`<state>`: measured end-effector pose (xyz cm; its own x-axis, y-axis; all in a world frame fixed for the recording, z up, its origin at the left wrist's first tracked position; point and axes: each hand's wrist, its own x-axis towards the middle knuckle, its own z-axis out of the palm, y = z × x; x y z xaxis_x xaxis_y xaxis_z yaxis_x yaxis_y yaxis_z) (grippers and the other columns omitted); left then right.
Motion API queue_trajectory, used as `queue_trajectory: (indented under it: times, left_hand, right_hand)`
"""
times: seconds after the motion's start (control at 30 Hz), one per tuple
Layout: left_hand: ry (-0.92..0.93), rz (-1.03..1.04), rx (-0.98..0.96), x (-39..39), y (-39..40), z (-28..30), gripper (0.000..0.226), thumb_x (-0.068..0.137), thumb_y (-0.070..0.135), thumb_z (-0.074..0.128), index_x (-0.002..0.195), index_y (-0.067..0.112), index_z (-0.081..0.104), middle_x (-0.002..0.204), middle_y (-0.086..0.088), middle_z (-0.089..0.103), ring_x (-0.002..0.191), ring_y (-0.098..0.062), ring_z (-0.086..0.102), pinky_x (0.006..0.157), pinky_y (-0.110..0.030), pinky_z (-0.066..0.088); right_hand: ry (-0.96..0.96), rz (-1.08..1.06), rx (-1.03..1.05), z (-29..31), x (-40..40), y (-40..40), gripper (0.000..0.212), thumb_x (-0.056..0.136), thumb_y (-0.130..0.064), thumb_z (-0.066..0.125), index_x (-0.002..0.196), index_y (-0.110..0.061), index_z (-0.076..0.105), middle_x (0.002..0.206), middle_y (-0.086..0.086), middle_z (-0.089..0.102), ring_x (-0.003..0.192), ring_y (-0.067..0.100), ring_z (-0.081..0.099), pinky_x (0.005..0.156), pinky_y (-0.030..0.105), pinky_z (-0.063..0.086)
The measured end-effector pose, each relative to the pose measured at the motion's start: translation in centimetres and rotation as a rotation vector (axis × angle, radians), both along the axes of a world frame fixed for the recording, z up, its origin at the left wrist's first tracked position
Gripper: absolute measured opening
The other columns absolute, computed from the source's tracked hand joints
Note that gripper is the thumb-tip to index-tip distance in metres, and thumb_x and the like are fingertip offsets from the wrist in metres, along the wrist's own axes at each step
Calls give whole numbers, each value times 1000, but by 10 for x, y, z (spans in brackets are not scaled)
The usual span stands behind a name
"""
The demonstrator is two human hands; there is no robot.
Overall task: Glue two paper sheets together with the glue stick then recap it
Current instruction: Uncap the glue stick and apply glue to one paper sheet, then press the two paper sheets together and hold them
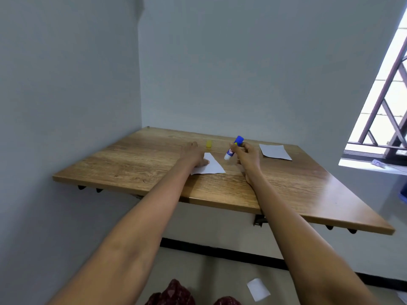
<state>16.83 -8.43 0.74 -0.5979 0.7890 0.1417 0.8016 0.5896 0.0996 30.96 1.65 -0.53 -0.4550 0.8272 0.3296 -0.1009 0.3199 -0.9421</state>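
Observation:
A white paper sheet [211, 165] lies near the middle of the wooden table [141, 164]. My left hand [193, 155] rests flat on its left part, fingers apart. My right hand [247, 154] holds a blue and white glue stick [233, 148], tilted, its white uncapped end pointing down just above the table to the right of that sheet. The yellow cap [208, 144] lies on the table behind my left hand. A second white sheet [274, 151] lies flat to the right, beyond my right hand.
The table stands in a corner, with walls behind and to the left. A barred window [387, 119] is at the right, with a small object on its sill. A scrap of white paper [258, 289] lies on the floor below.

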Motion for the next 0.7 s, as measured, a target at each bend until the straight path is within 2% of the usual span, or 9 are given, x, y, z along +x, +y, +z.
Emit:
queue_trajectory:
  times: [0.07,0.13,0.17,0.23,0.3,0.4,0.5,0.57,0.7]
  left_hand:
    - [27,-52,66,1,-3,2,36,90,35,57,121,17,60,140,-12,38,133,-29,30,108,-43,27]
    - [-3,-127,153,2,-2,7,30,91,27,57,119,18,62,134,-10,47,129,-28,38,107,-42,31]
    - [-92,-172,226,5,-1,10,25,92,25,54,113,15,64,126,-11,54,122,-27,46,102,-39,36]
    - [-416,-254,383,10,6,17,22,96,23,48,100,10,64,104,-12,60,105,-25,56,84,-32,40]
    - [-734,-275,517,17,14,23,32,99,29,41,109,7,62,109,-10,62,99,-23,55,79,-31,40]
    - [-987,-292,626,20,37,24,51,100,45,28,124,9,56,120,-6,59,102,-19,54,87,-32,43]
    - [-1068,-288,704,13,68,19,59,99,51,21,128,11,54,127,-8,57,106,-18,53,90,-33,41]
    - [-1079,-286,723,6,86,12,60,99,51,19,130,12,53,131,-10,55,112,-19,53,94,-33,39]
    - [-1123,-293,753,-11,115,1,61,99,50,16,128,12,54,136,-8,53,124,-22,49,103,-34,32]
  right_hand:
    - [25,-21,-14,3,-2,4,20,82,-38,68,90,-20,68,73,-6,59,66,9,52,64,26,46]
    - [45,-51,-20,10,-6,8,20,83,-32,64,94,-16,66,75,-4,63,67,9,56,63,24,48]
    - [57,-60,-27,13,-8,11,18,83,-28,63,96,-15,65,76,-4,66,68,9,59,60,21,48]
    - [54,-63,-45,19,-12,17,17,83,-23,61,97,-16,63,81,-4,69,73,8,62,56,17,47]
    - [-10,-58,-41,22,-18,26,17,81,-24,61,96,-16,62,88,-3,70,79,10,63,60,20,48]
    - [-114,-17,26,20,-32,44,26,82,-25,63,101,-8,62,92,3,66,80,14,60,66,24,46]
    - [-130,54,72,13,-46,68,23,86,-26,66,103,-15,55,99,1,66,81,7,62,64,18,43]
    - [-180,87,114,11,-55,85,23,87,-25,66,107,-20,55,106,-1,67,89,8,64,66,15,44]
    - [-294,99,184,4,-73,115,32,86,-15,67,117,-11,59,116,6,66,103,18,63,79,22,49]
